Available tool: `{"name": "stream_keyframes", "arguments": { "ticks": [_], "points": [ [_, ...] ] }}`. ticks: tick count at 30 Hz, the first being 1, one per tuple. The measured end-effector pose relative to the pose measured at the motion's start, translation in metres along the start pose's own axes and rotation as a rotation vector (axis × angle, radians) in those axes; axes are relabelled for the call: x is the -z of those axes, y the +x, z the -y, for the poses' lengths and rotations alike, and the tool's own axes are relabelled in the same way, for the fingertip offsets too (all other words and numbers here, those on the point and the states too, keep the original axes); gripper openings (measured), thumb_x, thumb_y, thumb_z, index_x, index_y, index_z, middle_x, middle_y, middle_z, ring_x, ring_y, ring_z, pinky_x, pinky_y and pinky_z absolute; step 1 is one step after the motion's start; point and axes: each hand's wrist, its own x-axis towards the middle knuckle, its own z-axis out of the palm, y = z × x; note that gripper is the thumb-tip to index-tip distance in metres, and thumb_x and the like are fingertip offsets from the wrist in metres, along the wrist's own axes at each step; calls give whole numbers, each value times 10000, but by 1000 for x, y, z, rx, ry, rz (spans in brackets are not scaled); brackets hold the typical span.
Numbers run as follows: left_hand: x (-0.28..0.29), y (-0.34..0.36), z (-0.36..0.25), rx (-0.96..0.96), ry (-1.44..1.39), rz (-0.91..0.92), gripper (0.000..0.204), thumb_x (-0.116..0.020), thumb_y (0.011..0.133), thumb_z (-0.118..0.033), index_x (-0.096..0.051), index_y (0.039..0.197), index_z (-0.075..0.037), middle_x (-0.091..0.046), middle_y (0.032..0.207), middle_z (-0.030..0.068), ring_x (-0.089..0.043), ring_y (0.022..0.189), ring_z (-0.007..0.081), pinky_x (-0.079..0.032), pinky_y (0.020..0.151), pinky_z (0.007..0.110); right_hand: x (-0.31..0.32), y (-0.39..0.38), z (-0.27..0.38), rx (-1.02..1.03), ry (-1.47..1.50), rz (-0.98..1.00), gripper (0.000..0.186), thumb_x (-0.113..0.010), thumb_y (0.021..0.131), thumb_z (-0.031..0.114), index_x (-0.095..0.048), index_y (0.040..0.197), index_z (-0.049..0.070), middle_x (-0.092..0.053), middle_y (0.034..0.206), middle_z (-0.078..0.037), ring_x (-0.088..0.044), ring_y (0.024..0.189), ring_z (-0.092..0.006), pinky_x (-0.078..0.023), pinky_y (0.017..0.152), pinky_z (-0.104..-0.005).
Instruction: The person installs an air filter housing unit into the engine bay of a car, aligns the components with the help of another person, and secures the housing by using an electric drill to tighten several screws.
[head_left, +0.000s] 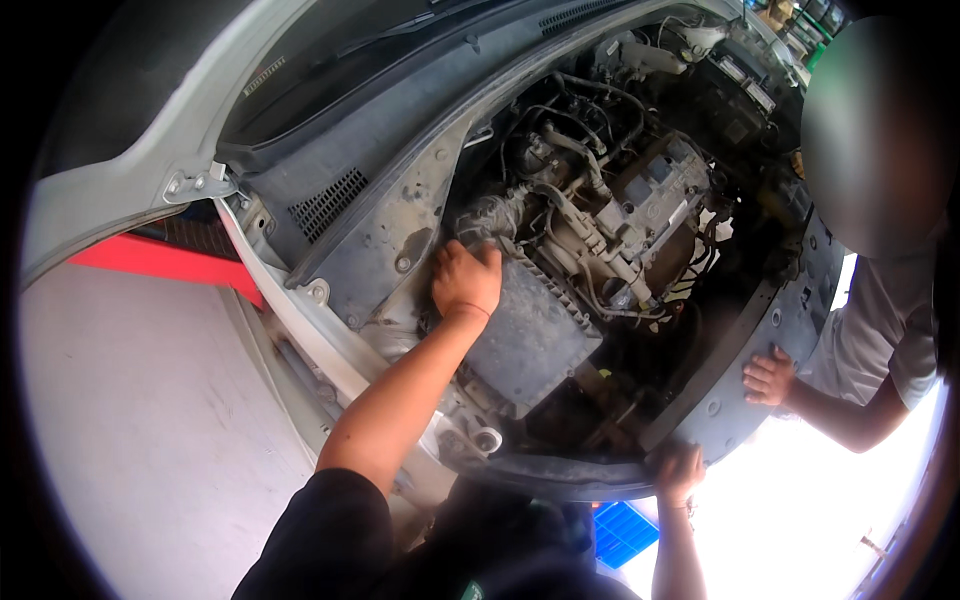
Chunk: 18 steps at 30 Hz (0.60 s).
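Observation:
My left hand point(467, 281) is at the rear corner of a dusty black air filter box point(530, 330), fingers curled down beside the ribbed intake hose point(490, 217). What its fingertips grip is hidden. My right hand point(679, 472) is wrapped over the dark front panel point(590, 472) at the near edge of the engine bay. To the right of the box lies the engine point(640, 210), with its grey cover, pipes and hoses.
At the right, a co-worker in a grey shirt point(865, 325) rests a hand point(768, 377) on the front panel. A battery point(738, 95) stands at the far right. The pale fender edge point(300, 315) runs along the left. Below the panel is a blue crate point(624, 532).

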Motion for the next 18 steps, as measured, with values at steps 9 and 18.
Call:
{"name": "stream_keyframes", "arguments": {
  "ticks": [9,18],
  "points": [
    [36,-85,-80,-478,-1356,618,335,-769,862,-72,-540,1106,-49,-586,898,39,-582,795,123,-509,716,260,7,1,12,-94,0,-10,106,-599,783,102,-613,889,109,-622,822,-106,-629,698,-359,-501,602,-458],
    [38,-162,-143,-426,-1447,1083,158,-714,923,-83,-562,966,-69,-634,829,27,-622,710,113,-525,626,261,14,2,11,-112,-32,-44,111,-664,770,173,-597,846,127,-597,801,-64,-634,689,-308,-510,589,-420]
  ]
}}
